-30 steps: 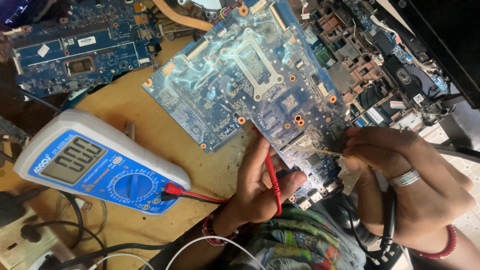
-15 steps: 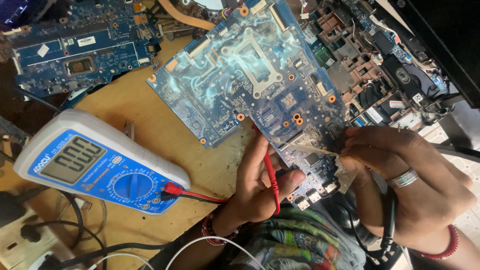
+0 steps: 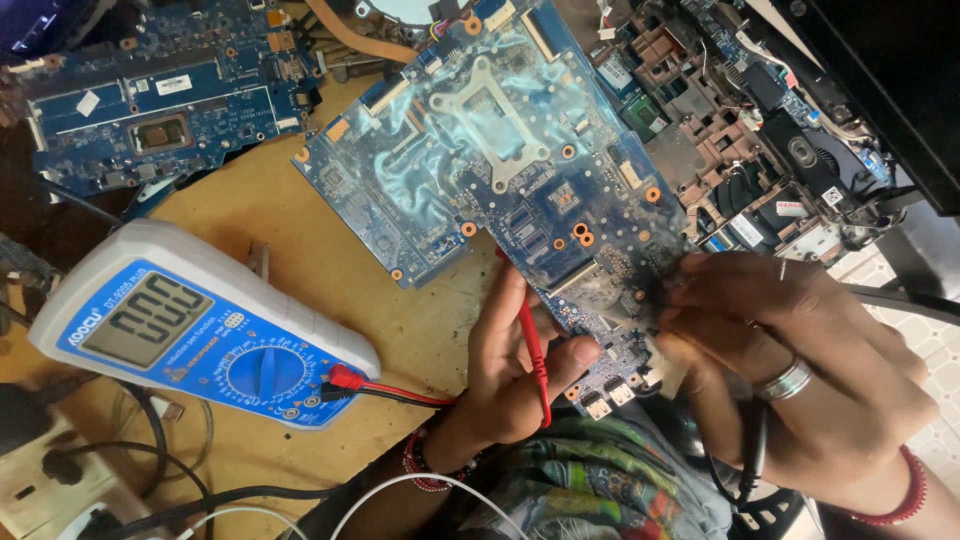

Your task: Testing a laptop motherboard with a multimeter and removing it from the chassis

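**Probing a blue circuit board**

L hand (image 3: 520,370) pinches the red probe (image 3: 535,350) betw. thumb & fingers, tip up on the blue circuit board's (image 3: 500,170) lower edge. R hand (image 3: 800,370), ring on one finger, is curled at the board's lower right corner; can't tell what it grips. Board lies mid-tabletop (image 3: 270,210). Multimeter (image 3: 200,335) sits left, red lead plugged in.

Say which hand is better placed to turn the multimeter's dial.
Left, probably. The left hand holds the red probe beside the blue circuit board and lies nearer the multimeter. The right hand is at the board's far edge, holding what looks like a black lead.
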